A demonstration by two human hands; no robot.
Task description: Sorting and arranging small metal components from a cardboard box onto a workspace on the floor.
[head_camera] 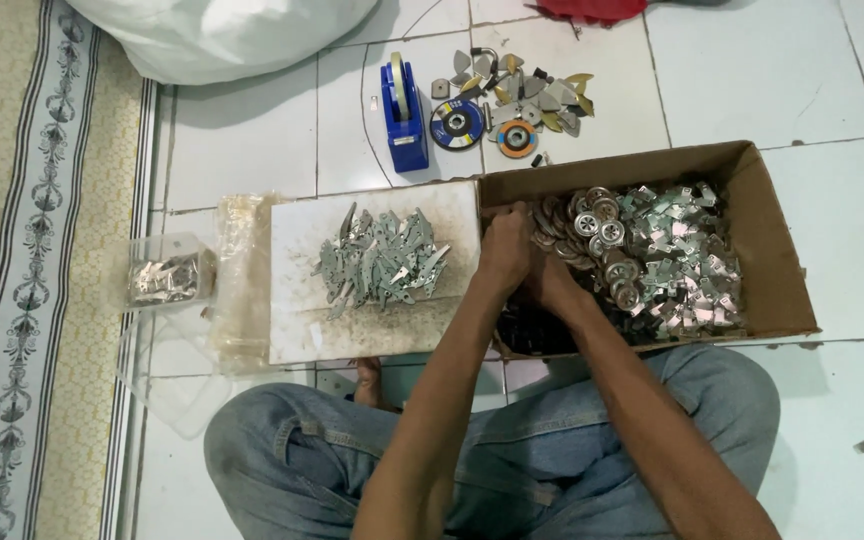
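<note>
On the tiled floor (752,80) in front of crossed legs in jeans, a cardboard box (772,250) lies open, and both hands meet at its left end. Left hand (505,250) is curled over the box's edge, fingers bent down onto a row of round metal discs (597,225); right hand (550,280) sits just beside it, mostly hidden behind the left, so whether it pinches a disc or only rests on the pile I cannot tell. Small folded metal clips (687,255) fill the right part of the box, touching the discs.

To do this well, I judge the fingers should lift discs from the near end of the row, taking few at once so the stack does not slide into the clips, and keep the wrists above the cardboard wall rather than pressing it down.

Left of the box, touching it, a white board (302,320) carries a heap of flat grey metal blades (382,260); bare board remains along its lower edge. Beyond lie a blue tape dispenser (404,110), two grinding wheels (457,125) and loose metal pieces (537,90). A clear plastic tub (167,275) of parts stands near the patterned mat (22,300). Open floor lies to the right
</note>
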